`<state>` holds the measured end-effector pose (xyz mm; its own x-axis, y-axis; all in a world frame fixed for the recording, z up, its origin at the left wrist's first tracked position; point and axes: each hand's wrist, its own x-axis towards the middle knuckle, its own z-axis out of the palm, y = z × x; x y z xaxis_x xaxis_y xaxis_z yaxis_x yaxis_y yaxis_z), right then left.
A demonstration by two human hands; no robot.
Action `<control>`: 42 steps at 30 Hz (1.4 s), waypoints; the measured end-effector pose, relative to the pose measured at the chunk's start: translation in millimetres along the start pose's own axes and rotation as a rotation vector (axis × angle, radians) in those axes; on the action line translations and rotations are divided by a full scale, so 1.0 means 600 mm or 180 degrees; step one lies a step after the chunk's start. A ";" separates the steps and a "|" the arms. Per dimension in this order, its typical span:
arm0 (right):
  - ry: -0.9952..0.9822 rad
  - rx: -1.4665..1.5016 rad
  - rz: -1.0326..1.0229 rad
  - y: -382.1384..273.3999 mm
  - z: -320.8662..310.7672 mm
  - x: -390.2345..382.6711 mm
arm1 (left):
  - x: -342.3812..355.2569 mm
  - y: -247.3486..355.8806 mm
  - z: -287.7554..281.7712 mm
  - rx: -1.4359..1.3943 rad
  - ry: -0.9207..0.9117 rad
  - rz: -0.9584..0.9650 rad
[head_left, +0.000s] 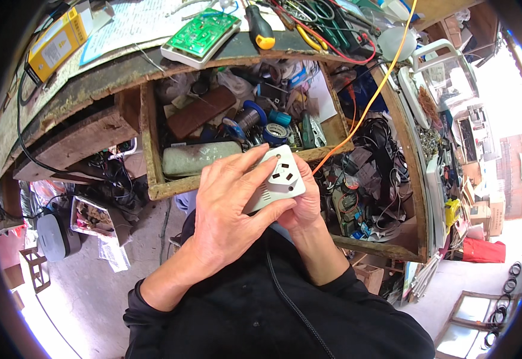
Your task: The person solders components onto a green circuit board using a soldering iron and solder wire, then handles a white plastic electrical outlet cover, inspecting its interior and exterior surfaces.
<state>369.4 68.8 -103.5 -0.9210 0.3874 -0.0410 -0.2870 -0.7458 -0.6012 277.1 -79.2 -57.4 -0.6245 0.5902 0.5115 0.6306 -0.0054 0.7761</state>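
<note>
A green circuit board (202, 31) on a white base lies on the bench top beside a yellow-handled screwdriver (259, 27), with a yellow box (54, 43) at the far left. Below, 1 open wooden drawer (151, 149) holds tape rolls (276, 133) and clutter, and an orange cable (373, 93) runs down past it.

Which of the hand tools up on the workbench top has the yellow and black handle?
The screwdriver, lying just right of the green circuit board. The pliers beside it have thin yellow grips instead.

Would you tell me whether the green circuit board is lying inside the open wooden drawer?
No, the green circuit board lies up on the workbench top, above the open wooden drawer.
</note>
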 end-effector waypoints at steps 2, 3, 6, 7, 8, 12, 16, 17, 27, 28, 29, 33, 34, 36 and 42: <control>0.0007 -0.0051 -0.0013 -0.003 0.000 0.000 | 0.001 0.000 -0.001 -0.0031 -0.0017 -0.0008; 0.0017 -0.0063 -0.0017 -0.004 0.001 0.000 | 0.000 0.000 -0.001 -0.0031 -0.0031 -0.0007; 0.0043 -0.0133 -0.0040 -0.007 0.001 0.001 | -0.001 -0.001 -0.001 -0.0032 -0.0059 0.0002; 0.0051 -0.0161 -0.0049 -0.007 0.001 0.001 | -0.001 -0.001 0.000 -0.0032 -0.0058 0.0009; 0.0048 -0.0164 -0.0074 -0.009 0.001 0.001 | -0.001 -0.002 0.000 -0.0032 -0.0060 0.0015; 0.0008 -0.0188 -0.0156 -0.011 -0.001 0.003 | 0.000 0.001 0.000 -0.0016 -0.0076 0.0028; -0.0042 -0.0226 -0.0164 -0.014 -0.006 0.005 | 0.001 0.002 -0.001 0.0037 -0.0094 0.0051; -0.0043 -0.0228 -0.0171 -0.013 -0.007 0.004 | 0.001 0.002 -0.001 0.0043 -0.0098 0.0055; -0.0115 -0.0087 -0.0108 -0.008 -0.012 0.002 | -0.002 0.008 -0.003 0.0107 -0.0127 0.0060; -0.0115 -0.0086 -0.0119 -0.008 -0.011 0.002 | -0.002 0.008 -0.004 0.0109 -0.0125 0.0062; -0.0148 -0.0086 -0.0123 -0.008 -0.010 0.003 | -0.003 0.008 -0.005 0.0110 -0.0125 0.0065; -0.0174 -0.0048 -0.0129 -0.008 -0.006 0.002 | -0.003 0.006 -0.006 0.0083 -0.0167 0.0093; -0.0156 -0.0029 -0.0128 -0.007 -0.004 0.001 | -0.002 0.007 -0.007 0.0066 -0.0182 0.0071; -0.0063 0.0050 -0.0051 -0.006 0.005 0.000 | -0.002 0.007 -0.008 0.0040 -0.0196 0.0057; -0.0032 0.0186 -0.0009 -0.003 0.005 -0.002 | -0.001 0.007 -0.011 -0.0047 -0.0207 0.0010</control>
<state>370.0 68.0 -99.9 -0.9226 0.3845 -0.0312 -0.3043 -0.7752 -0.5536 277.0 -84.8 -52.1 -0.5911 0.6413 0.4892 0.6252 -0.0190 0.7802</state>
